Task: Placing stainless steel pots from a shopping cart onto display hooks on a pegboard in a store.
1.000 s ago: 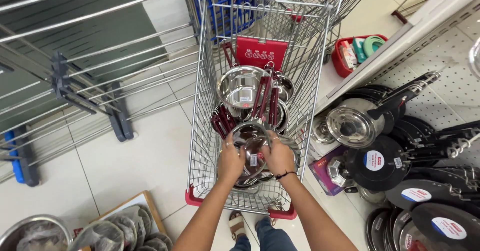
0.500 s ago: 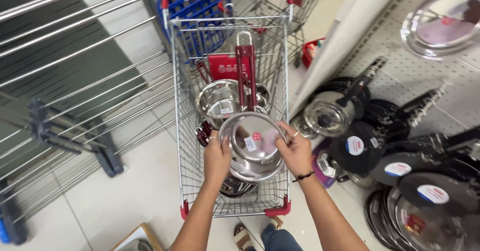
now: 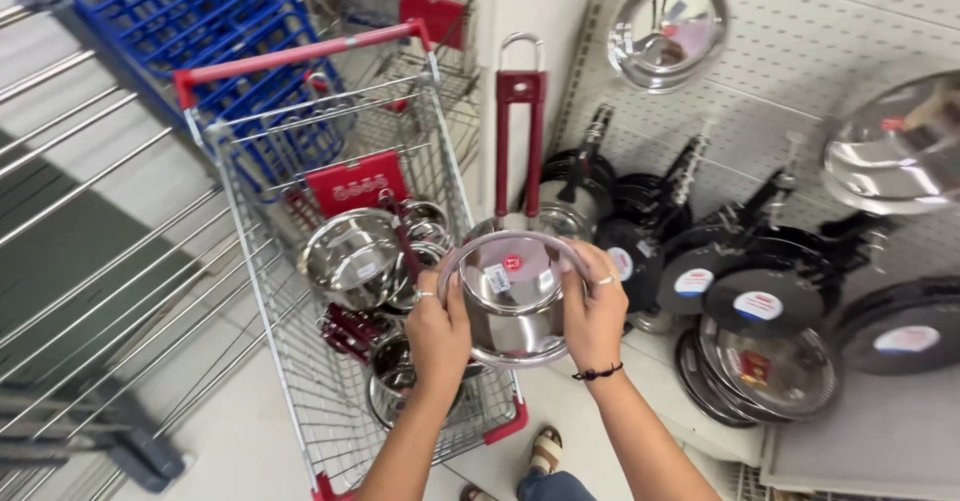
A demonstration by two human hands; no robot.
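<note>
Lifted higher since before, one steel saucepan (image 3: 512, 299) with two maroon handle bars sits above the cart (image 3: 300, 361), left hand (image 3: 438, 336) and right hand (image 3: 594, 313) clamping its rim. Several pans below are half hidden.

A shop's cookware aisle: a wire trolley (image 3: 330, 291) with a red handle holds steel pots, black pans (image 3: 760, 311) with labels hang on a white pegboard wall (image 3: 800, 51), and more trolleys (image 3: 200, 21) stand behind.

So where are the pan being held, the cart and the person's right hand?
Pan (image 3: 512, 306): head view, on its shiny inside bottom.
Cart (image 3: 300, 56): head view, on its red handle bar.
Right hand (image 3: 595, 316): head view, on the back of the hand.
</note>
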